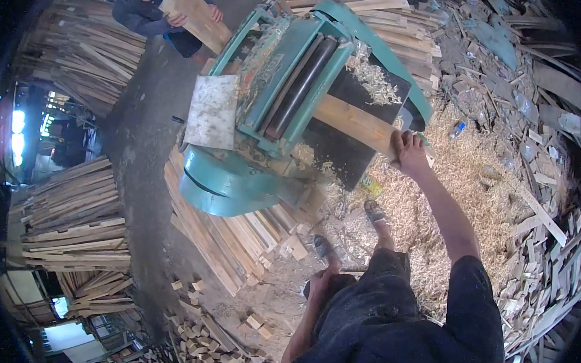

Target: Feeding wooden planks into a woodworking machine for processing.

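Observation:
A wooden board (357, 124) sticks out of the near side of a green thickness planer (324, 84), over its dark bed (336, 148). My right hand (412, 153) grips the board's outer end, fingers curled over its edge. My left hand (319, 283) is down by my left knee, away from the machine; its fingers are partly hidden, and I cannot make out anything in it. On the planer's far side, a person (141, 6) holds a wide wooden plank (195, 17) with both hands. Inside the machine a dark roller (303, 86) shows.
Wood shavings (476, 193) cover the floor to the right, with a blue object (457, 130) among them. Cut boards (223, 240) lie beside the planer, and stacked timber (77, 235) stands at left. Small wood blocks (210, 346) are piled at lower left; scrap strips (558, 264) lie at right.

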Motion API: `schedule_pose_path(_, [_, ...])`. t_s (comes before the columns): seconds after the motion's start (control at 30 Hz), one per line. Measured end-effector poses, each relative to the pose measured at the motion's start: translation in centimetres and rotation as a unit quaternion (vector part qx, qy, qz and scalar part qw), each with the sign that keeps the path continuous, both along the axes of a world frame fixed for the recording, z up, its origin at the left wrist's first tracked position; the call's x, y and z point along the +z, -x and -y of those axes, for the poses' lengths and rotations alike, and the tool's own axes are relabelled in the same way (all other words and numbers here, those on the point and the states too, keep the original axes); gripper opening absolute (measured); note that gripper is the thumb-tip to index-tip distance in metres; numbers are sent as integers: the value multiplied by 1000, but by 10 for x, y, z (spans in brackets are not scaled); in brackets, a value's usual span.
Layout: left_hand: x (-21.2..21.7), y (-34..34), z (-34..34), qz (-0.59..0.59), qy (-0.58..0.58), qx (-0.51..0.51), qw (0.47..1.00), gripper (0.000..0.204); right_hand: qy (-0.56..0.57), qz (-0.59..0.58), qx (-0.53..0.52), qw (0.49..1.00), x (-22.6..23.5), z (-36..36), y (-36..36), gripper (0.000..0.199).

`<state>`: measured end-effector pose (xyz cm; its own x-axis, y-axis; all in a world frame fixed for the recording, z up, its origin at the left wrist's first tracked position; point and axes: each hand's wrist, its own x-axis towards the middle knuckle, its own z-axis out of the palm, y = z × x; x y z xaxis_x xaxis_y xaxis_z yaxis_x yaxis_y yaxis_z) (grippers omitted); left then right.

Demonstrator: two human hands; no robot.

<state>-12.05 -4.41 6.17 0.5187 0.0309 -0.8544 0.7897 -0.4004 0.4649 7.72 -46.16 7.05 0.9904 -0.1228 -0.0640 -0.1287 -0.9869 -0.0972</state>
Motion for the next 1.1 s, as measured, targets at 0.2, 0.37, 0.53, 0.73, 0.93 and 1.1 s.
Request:
schedule_pose_path(0.2, [6, -10, 6, 12, -24, -42, 999, 35, 16, -15, 9, 1000, -1, 10, 12, 95])
schedule_pose_path(0.37, [-11, -9, 10, 16, -24, -19, 999, 32, 16, -3, 13, 1000, 0, 18, 23, 95])
schedule_pose_path(0.53, [-31, -9, 9, 19, -25, -32, 999, 28, 6, -15, 9, 1000, 4, 24, 32, 95])
schedule_pose_path(0.73, [-36, -17, 12, 51, -6, -59, 997, 53, -3, -42, 6, 999, 8, 31, 44, 92])
schedule_pose_path(0.93, [-36, -23, 28, 20, -5, -18, 1000, 45, 5, -28, 6, 1000, 9, 39, 55, 92])
schedule_pose_path(1.1, [-55, -24, 23, 5, -39, -99, 994, 45, -6, -12, 9, 1000, 12, 43, 63, 92])
